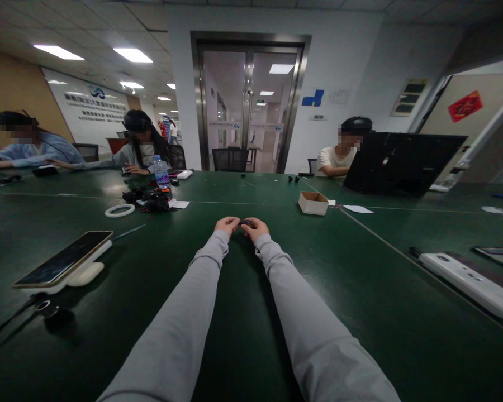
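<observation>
A wide dark green tabletop (pixel 243 346) fills the lower view, with three other people seated along its far edge. At the far right a black open laptop (pixel 402 162) stands with its lid toward the camera, one person sitting behind it. Two grey-sleeved arms stretch forward from the bottom edge and meet near the middle of the tabletop. Low at the right edge lies a long white device (pixel 469 282). At the left, a phone (pixel 62 259) rests tilted on a white stand. A small open cardboard box (pixel 313 202) sits right of centre, beyond the hands. A white ring (pixel 119 210) lies to the left, near a heap of black parts (pixel 151 200) and a water bottle (pixel 161 174). The left hand (pixel 226 225) and right hand (pixel 255 228) lie close together on the tabletop, fingers curled in around a small dark object (pixel 245 223) pinched between them; it is too small to make out.
</observation>
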`<state>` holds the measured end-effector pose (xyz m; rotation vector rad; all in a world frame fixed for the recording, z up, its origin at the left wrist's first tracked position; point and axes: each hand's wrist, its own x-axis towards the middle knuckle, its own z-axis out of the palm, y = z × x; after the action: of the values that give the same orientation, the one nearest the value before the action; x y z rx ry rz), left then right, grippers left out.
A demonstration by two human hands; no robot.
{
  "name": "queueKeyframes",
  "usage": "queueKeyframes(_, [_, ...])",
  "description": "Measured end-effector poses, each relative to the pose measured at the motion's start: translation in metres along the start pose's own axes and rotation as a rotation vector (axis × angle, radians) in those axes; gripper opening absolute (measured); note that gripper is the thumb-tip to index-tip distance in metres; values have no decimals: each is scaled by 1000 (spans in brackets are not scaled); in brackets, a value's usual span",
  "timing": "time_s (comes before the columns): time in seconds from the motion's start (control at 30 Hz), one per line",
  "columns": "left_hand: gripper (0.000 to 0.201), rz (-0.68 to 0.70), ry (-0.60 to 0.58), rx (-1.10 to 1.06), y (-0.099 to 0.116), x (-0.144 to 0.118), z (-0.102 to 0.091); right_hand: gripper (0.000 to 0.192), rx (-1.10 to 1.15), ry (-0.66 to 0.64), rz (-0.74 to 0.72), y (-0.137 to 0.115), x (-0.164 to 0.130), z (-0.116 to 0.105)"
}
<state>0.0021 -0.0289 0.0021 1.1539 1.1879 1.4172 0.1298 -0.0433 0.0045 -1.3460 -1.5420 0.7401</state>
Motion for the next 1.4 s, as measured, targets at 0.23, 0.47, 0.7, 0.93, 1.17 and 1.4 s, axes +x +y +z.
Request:
queueKeyframes(0.23, [32,11,-46,-24,0,-7,1,22,461,-68,85,-1,1,-9])
queueKeyframes(0.47, [22,100,-55,151,-3,-10,-2,21,543,-84,115,2,1,-13])
queueKeyframes(0.7, [19,65,-32,137,1,-12,-2,31,552,-123,71,9,4,-14])
queueKeyframes(0.93, [28,77,-4,248,-2,-9,-3,38,572,-149,31,15,6,-13])
queueKeyframes(1.17, [36,110,31,389,-1,-11,-5,38,594,-159,-10,15,5,-12])
queueKeyframes(1.4, [42,63,68,428,7,-15,-3,42,579,-171,-43,14,6,-13])
